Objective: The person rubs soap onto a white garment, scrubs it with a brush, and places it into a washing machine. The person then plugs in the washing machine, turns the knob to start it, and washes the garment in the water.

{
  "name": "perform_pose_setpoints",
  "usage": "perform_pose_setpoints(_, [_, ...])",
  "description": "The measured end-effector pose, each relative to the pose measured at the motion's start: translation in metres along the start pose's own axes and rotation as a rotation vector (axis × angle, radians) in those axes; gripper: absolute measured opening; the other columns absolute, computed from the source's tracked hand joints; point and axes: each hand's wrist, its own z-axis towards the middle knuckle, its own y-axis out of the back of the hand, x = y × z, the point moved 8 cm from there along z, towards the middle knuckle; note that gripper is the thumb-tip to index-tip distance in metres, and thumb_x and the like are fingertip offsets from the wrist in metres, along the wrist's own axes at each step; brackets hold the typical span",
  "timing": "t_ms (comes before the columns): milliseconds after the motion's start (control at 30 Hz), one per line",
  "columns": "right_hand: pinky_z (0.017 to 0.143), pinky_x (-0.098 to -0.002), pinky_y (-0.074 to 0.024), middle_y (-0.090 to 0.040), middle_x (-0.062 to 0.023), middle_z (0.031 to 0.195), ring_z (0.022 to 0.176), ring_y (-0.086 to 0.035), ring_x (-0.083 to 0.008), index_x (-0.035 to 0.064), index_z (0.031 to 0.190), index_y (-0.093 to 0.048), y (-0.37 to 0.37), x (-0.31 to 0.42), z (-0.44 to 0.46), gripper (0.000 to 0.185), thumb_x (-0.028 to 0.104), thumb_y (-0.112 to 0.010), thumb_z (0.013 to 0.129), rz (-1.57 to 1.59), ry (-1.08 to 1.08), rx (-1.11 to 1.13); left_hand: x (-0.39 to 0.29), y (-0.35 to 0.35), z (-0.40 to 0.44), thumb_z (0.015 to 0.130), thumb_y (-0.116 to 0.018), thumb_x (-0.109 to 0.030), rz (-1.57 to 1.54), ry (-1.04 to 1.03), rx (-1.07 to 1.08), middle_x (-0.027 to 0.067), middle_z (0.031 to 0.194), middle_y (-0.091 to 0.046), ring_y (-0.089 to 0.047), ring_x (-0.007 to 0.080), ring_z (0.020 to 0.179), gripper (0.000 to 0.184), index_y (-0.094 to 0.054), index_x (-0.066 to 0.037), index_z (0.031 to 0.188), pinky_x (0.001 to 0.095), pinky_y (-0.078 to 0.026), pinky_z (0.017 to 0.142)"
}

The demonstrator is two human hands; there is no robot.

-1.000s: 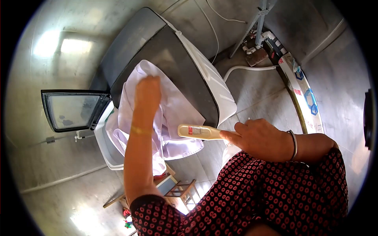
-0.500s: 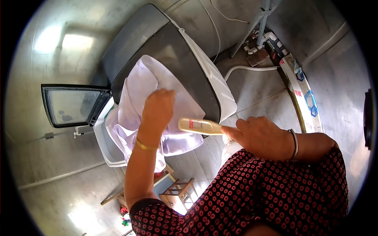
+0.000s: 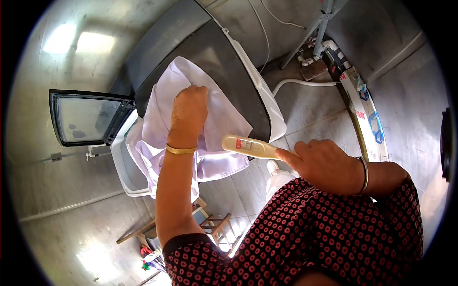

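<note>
A pale lavender garment lies draped over the dark top of a washing machine, its lower folds hanging at the near side. My left hand rests on it, fingers curled closed around a bit of the fabric. In my right hand is a cream scrub brush, gripped by the handle, with its labelled back turned up. The brush's underside is hidden. Its head is held above and beside the garment's right edge, and I cannot tell whether they touch.
The washing machine has a lid standing open at the left, above a white tub. A pale hose runs behind on the right. A wooden stool stands on the floor below. A long white carton lies along the right wall.
My left hand has moved up a little on the garment. The brush has shifted slightly right and up, with its tilt a little steeper. The whole view has shifted slightly.
</note>
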Motion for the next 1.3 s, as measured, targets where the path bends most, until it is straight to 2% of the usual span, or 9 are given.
perform_pose_setpoints(133, [0.046, -0.0295, -0.0434, -0.051, -0.0054, 0.066, 0.055, -0.055, -0.0171, 0.0010, 0.121, -0.049, 0.000, -0.004, -0.004, 0.043, 0.010, -0.051, 0.078, 0.051, -0.034, 0.024, -0.034, 0.008, -0.037, 0.075, -0.052, -0.005, -0.184, -0.104, -0.033, 0.0129, 0.065, -0.050, -0.053, 0.0308, 0.065, 0.003, -0.054, -0.003, 0.077, 0.0405, -0.044, 0.060])
perform_pose_setpoints(167, [0.046, -0.0295, -0.0434, -0.051, -0.0054, 0.066, 0.055, -0.055, -0.0171, 0.0010, 0.121, -0.049, 0.001, -0.005, -0.005, 0.043, 0.010, -0.051, 0.078, 0.057, -0.039, 0.019, -0.046, 0.019, -0.040, 0.076, -0.052, -0.006, -0.296, -0.048, 0.078, 0.0122, 0.064, -0.050, -0.052, 0.0308, 0.064, 0.004, -0.054, -0.003, 0.078, 0.0413, -0.044, 0.059])
perform_pose_setpoints(233, [0.046, -0.0300, -0.0435, -0.051, -0.0055, 0.066, 0.055, -0.055, -0.0173, 0.0013, 0.120, -0.050, 0.002, -0.003, -0.007, 0.042, 0.010, -0.051, 0.079, 0.053, -0.037, 0.006, -0.044, 0.022, -0.039, 0.075, -0.051, -0.004, -0.303, -0.058, 0.082, 0.0128, 0.064, -0.050, -0.053, 0.0307, 0.064, 0.001, -0.052, -0.003, 0.075, 0.0405, -0.044, 0.059])
perform_pose_setpoints(300, [0.046, -0.0300, -0.0434, -0.051, -0.0056, 0.066, 0.055, -0.055, -0.0175, 0.0013, 0.119, -0.051, 0.002, -0.002, -0.006, 0.041, 0.010, -0.051, 0.079, 0.048, -0.034, 0.001, -0.021, 0.004, -0.026, 0.074, -0.051, -0.002, -0.021, -0.056, 0.046, 0.0136, 0.064, -0.050, -0.053, 0.0305, 0.064, 0.002, -0.050, -0.003, 0.072, 0.0392, -0.044, 0.058])
perform_pose_setpoints(633, [0.047, -0.0315, -0.0424, -0.048, -0.0052, 0.069, 0.055, -0.052, -0.0187, 0.0039, 0.113, -0.054, 0.008, -0.005, -0.016, 0.038, 0.010, -0.055, 0.076, 0.053, -0.096, 0.041, -0.039, 0.020, -0.048, 0.074, -0.053, -0.001, -0.337, -0.008, 0.087, 0.0136, 0.064, -0.050, -0.052, 0.0315, 0.065, 0.006, -0.048, -0.003, 0.071, 0.0393, -0.043, 0.059])
perform_pose_setpoints(767, [0.047, -0.0321, -0.0426, -0.048, -0.0053, 0.068, 0.054, -0.051, -0.0191, 0.0040, 0.111, -0.056, 0.013, -0.012, -0.015, 0.037, 0.010, -0.056, 0.075, 0.036, -0.095, 0.029, -0.022, 0.013, -0.017, 0.071, -0.049, 0.001, -0.147, 0.011, 0.000, 0.0123, 0.066, -0.049, -0.053, 0.0291, 0.066, 0.006, -0.049, -0.004, 0.073, 0.0375, -0.046, 0.058])
perform_pose_setpoints(967, [0.049, -0.0344, -0.0407, -0.049, -0.0070, 0.067, 0.053, -0.051, -0.0220, 0.0053, 0.117, -0.054, 0.019, -0.029, -0.018, 0.042, 0.009, -0.055, 0.075, 0.121, -0.176, -0.014, -0.063, 0.027, -0.070, 0.073, -0.057, -0.002, -0.333, 0.020, 0.123, 0.0127, 0.073, -0.056, -0.056, 0.0285, 0.068, 0.008, -0.057, -0.002, 0.081, 0.0357, -0.046, 0.059])
perform_pose_setpoints(1167, [0.049, -0.0357, -0.0403, -0.047, -0.0065, 0.066, 0.053, -0.050, -0.0229, 0.0070, 0.114, -0.055, 0.021, -0.029, -0.015, 0.042, 0.005, -0.058, 0.072, 0.104, -0.175, -0.075, -0.033, 0.014, -0.049, 0.075, -0.051, -0.001, -0.220, 0.073, 0.047, 0.0111, 0.065, -0.049, -0.051, 0.0289, 0.063, 0.005, -0.050, -0.005, 0.072, 0.0390, -0.043, 0.058])
perform_pose_setpoints(1300, [0.049, -0.0349, -0.0407, -0.049, -0.0079, 0.067, 0.053, -0.051, -0.0223, 0.0044, 0.116, -0.053, 0.020, -0.030, -0.016, 0.043, 0.008, -0.056, 0.074, 0.107, -0.153, -0.042, -0.064, 0.029, -0.077, 0.072, -0.053, -0.001, -0.286, -0.105, 0.067, 0.0104, 0.068, -0.051, -0.053, 0.0279, 0.067, 0.006, -0.052, -0.005, 0.077, 0.0368, -0.045, 0.058])
